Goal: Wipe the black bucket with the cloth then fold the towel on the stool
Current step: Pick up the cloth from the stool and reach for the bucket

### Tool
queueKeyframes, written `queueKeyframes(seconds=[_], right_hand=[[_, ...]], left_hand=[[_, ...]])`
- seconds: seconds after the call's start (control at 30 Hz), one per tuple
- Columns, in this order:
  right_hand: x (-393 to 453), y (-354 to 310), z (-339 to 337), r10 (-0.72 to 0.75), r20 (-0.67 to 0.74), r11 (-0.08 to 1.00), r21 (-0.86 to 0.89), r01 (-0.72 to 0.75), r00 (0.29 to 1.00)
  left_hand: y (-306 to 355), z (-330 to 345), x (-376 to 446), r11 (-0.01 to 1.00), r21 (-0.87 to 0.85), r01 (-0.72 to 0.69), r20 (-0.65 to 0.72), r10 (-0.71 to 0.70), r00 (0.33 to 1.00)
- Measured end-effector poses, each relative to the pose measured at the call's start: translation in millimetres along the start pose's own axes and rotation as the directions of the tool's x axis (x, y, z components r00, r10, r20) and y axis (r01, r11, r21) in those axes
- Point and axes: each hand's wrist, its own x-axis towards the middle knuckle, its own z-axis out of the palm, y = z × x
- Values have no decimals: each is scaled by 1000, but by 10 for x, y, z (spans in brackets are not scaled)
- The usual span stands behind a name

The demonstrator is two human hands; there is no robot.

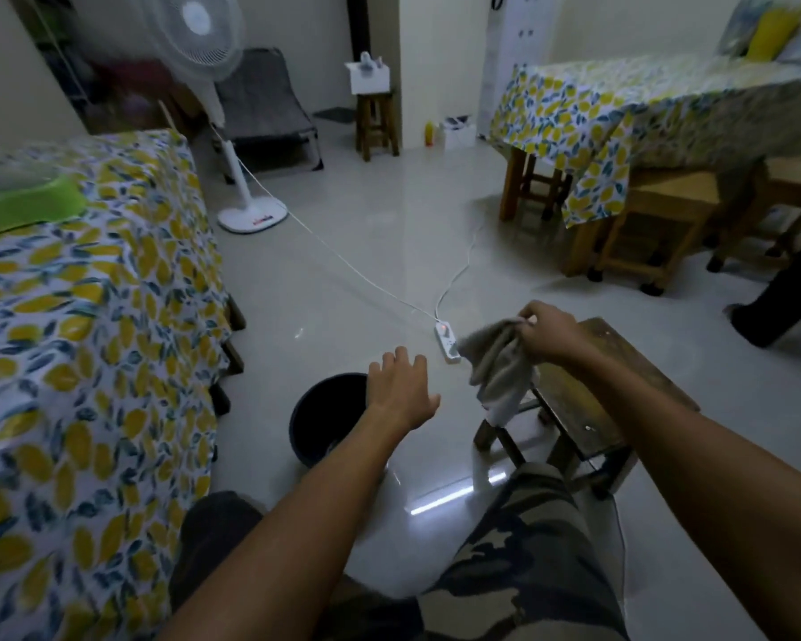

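The black bucket (317, 421) stands on the floor in front of me, its right rim hidden behind my left hand (401, 388). That hand hovers over the rim with fingers spread and holds nothing. A grey cloth (498, 367) hangs from my right hand (546, 333), which grips its upper edge above the left end of the dark wooden stool (606, 395). The cloth droops over the stool's left corner. I cannot tell whether this cloth is the towel; no other cloth shows on the stool.
A power strip (446, 337) with white cables lies on the tiled floor just beyond the cloth. A table with a lemon-print cover (89, 316) stands close on the left. A white fan (232, 131), wooden stools (643, 233) and another covered table (643, 113) stand farther back.
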Motion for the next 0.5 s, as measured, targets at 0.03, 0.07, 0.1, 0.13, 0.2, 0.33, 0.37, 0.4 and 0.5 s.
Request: queueKeyframes(seconds=[0.03,0.07,0.1,0.13,0.2,0.33,0.37,0.4,0.5], right_hand=[[-23,-103,-6,-11,-2,998,55,11,1000],[-39,-202,0,-23,0,995,99,23,1000],[-46,-281,22,-37,10,992,123,36,999],[-54,-351,56,-51,27,989,138,47,998],[-46,-445,186,-70,80,986,159,56,994],[11,-512,549,-50,156,983,180,22,986],[43,-493,653,-40,179,984,181,8,983],[86,-462,762,-38,197,984,177,2,980],[216,-350,1057,2,241,980,193,-50,971]], left_hand=[[-115,-12,-41,1000,3,29,-3,-29,1000],[-228,-21,-68,999,5,54,-12,-54,998],[-332,-25,-88,997,9,71,-26,-70,997],[-422,-24,-104,997,13,77,-41,-76,996],[-558,-1,-121,997,27,75,-56,-73,996],[-703,170,-44,996,52,71,-8,-70,997],[-723,233,1,996,51,69,4,-69,998],[-737,303,51,997,48,68,18,-69,997],[-741,562,219,997,54,56,79,-60,995]])
